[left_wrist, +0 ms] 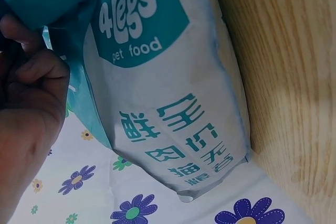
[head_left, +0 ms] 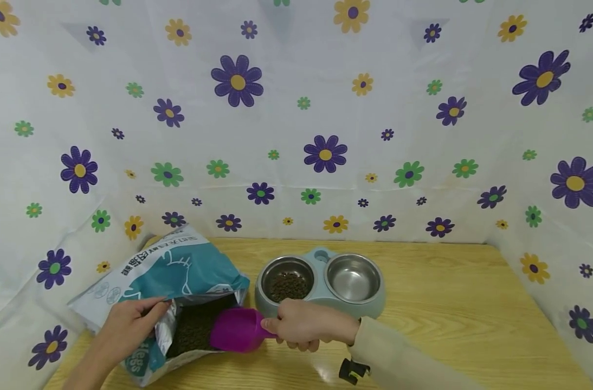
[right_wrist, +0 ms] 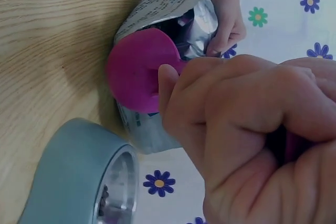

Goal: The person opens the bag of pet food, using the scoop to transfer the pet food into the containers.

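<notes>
A pet food bag [head_left: 179, 271], teal and white, lies on its side at the left with its mouth toward me. Brown kibble [head_left: 193, 329] shows inside. My left hand [head_left: 130, 327] pinches the edge of the bag's mouth between thumb and fingers; the left wrist view shows that hand [left_wrist: 31, 77] beside the printed side. In my right hand [head_left: 308, 324] is the handle of a magenta scoop [head_left: 238, 329], gripped with curled fingers. The scoop's front overlaps the bag's opening, and its inside is hidden in the right wrist view.
Behind my right hand stands a pale blue double feeder [head_left: 321, 276]. Its left steel bowl [head_left: 267, 276] holds brown kibble; the right steel bowl [head_left: 353, 277] shows bare metal. A wooden table [head_left: 448, 303] carries everything, with a flowered cloth [head_left: 287, 124] behind and at both sides.
</notes>
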`<state>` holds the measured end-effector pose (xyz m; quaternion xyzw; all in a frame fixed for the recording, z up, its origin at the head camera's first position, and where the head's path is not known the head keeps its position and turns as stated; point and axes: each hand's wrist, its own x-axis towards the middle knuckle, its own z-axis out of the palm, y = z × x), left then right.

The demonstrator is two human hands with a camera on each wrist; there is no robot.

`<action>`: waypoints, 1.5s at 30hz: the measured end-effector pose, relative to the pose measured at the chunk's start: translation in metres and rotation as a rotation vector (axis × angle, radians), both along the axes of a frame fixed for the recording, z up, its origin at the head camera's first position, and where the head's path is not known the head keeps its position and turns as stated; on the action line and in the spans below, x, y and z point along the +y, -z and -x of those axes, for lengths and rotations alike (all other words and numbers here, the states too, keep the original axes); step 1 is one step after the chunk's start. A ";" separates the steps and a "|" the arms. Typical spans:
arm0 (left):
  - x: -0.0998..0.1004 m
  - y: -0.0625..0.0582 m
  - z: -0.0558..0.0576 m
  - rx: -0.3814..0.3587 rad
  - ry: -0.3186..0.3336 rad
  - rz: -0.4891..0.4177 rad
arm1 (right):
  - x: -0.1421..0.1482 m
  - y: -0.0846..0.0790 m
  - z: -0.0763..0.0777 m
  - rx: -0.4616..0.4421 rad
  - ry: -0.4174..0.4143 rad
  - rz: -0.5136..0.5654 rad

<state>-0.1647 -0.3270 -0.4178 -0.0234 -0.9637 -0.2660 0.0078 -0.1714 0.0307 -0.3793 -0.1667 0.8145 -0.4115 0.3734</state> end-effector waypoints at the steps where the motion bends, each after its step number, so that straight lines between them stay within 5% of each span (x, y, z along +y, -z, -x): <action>1: 0.001 0.000 0.000 -0.005 0.001 -0.006 | -0.001 0.002 0.001 -0.022 0.006 0.014; 14: 0.003 0.001 0.000 0.022 0.013 -0.036 | -0.003 0.037 0.003 -0.156 0.080 0.172; 45: 0.002 0.001 0.002 -0.039 -0.016 0.002 | 0.000 0.079 -0.014 -0.042 0.129 0.311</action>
